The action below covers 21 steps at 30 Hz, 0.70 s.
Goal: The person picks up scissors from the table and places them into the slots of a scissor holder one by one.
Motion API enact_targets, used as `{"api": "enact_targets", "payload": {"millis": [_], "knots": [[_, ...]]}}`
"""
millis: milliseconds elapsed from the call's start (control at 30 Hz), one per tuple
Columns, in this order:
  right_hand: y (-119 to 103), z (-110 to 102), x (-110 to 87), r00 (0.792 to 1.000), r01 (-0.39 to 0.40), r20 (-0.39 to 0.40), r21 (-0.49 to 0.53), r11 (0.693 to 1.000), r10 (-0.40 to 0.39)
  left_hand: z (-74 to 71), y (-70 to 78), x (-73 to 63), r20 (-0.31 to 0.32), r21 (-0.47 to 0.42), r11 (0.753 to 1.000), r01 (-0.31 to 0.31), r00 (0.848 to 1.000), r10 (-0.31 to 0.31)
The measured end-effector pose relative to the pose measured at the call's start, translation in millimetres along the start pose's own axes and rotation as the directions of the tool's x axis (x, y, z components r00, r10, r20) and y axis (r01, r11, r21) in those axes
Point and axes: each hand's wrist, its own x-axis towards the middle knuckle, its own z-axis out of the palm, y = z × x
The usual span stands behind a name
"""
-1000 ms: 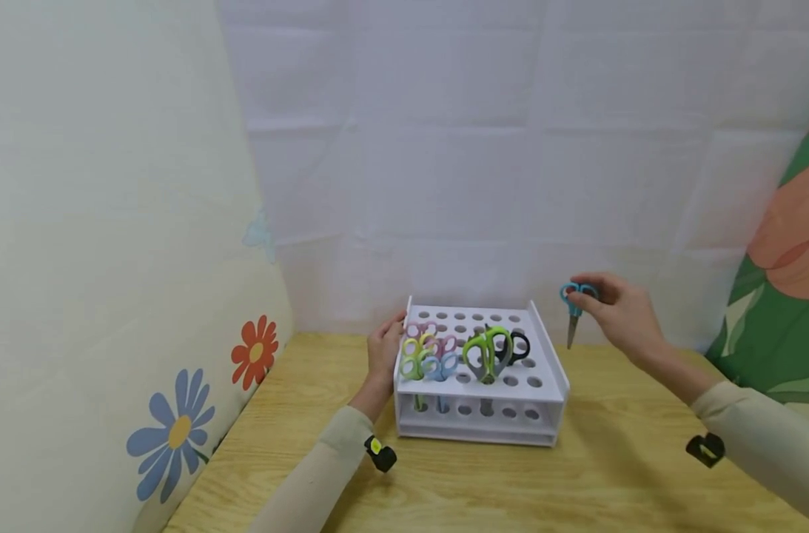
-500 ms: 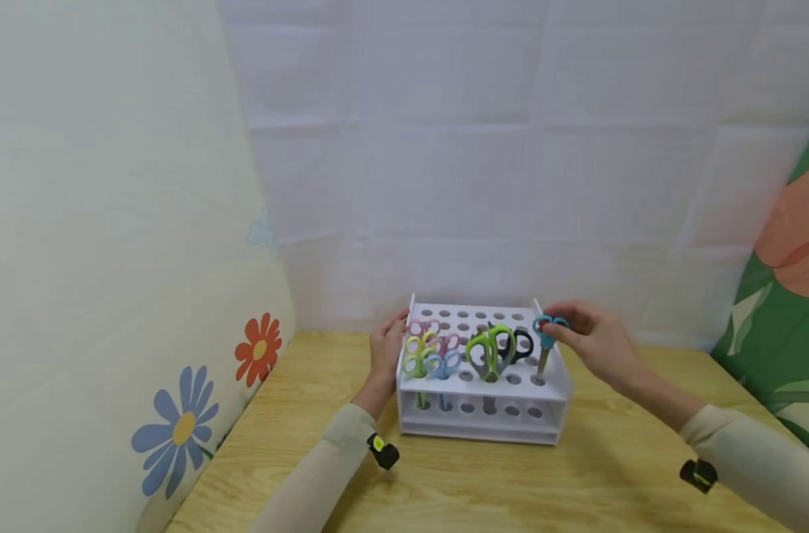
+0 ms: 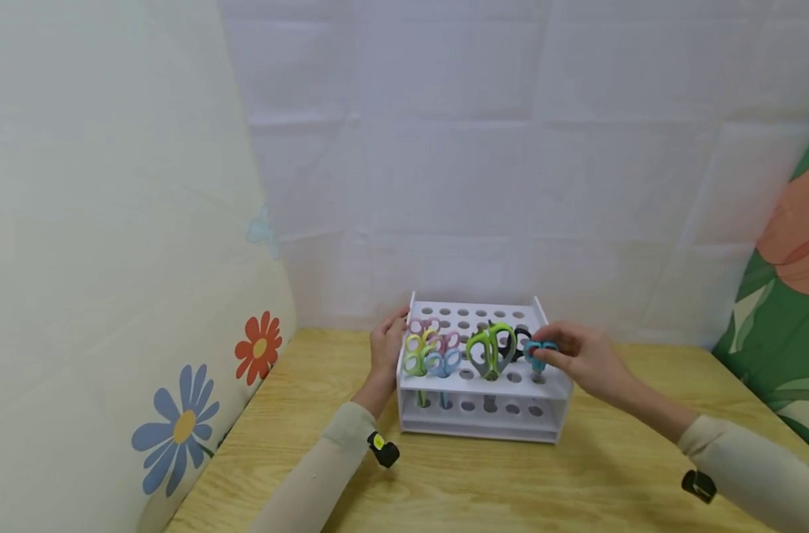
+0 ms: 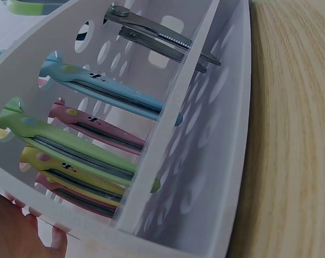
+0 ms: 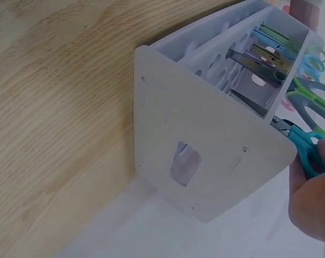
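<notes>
A white two-tier rack [image 3: 497,387] with round holes holds several scissors. My right hand [image 3: 587,363] pinches small teal-handled scissors [image 5: 302,145] by the loops at the rack's front right. In the right wrist view their blade passes down through the upper tier. My left hand [image 3: 385,352] grips the rack's left side wall, with thumb and fingers at its edge in the left wrist view. Green-and-grey scissors [image 3: 489,352] stand upright in the front row, black-handled scissors [image 3: 522,343] just behind. Light blue scissors [image 4: 114,94], light green scissors [image 4: 71,145] and yellow scissors [image 4: 71,174] stand at the left.
The rack stands on a wood-grain table [image 3: 484,488]. A white cloth [image 3: 404,163] hangs behind it. Floral-printed panels [image 3: 178,426] flank the table on both sides. Black wrist cameras [image 3: 383,450] sit below each sleeve.
My right hand has carried the teal scissors left from beside the rack, then down, their blade now in the front right hole. My left hand has stayed at the rack's left side.
</notes>
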Motion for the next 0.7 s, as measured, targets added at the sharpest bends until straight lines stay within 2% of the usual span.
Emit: {"api": "enact_targets", "payload": {"millis": [167,233,400,533,700], "knots": [[3.0,4.3,-4.5,0.998,0.007,0.056,0.014,1.0,-0.008,-1.4,-0.1,-1.2,0.012,-0.002,1.0,0.007,1.0,-0.007],[2.7,5.8,-6.1,0.998,-0.009,0.069,-0.017,1.0,0.011,-2.3,2.7,-2.4,0.022,0.008,1.0,0.015,1.0,-0.015],[1.5,6.9,-8.1,0.996,-0.017,0.085,-0.128,0.992,0.028,-0.5,1.6,-0.8,-0.003,0.022,1.0,-0.008,1.0,0.008],[2.0,6.4,-8.1,0.993,0.057,0.109,-0.213,0.975,-0.034,0.5,-0.6,0.7,-0.021,0.021,1.0,-0.022,1.0,0.023],[2.9,6.3,-7.2,0.985,0.142,0.133,-0.236,0.961,-0.113,0.7,0.0,0.7,-0.019,0.019,0.999,-0.027,0.999,0.028]]}}
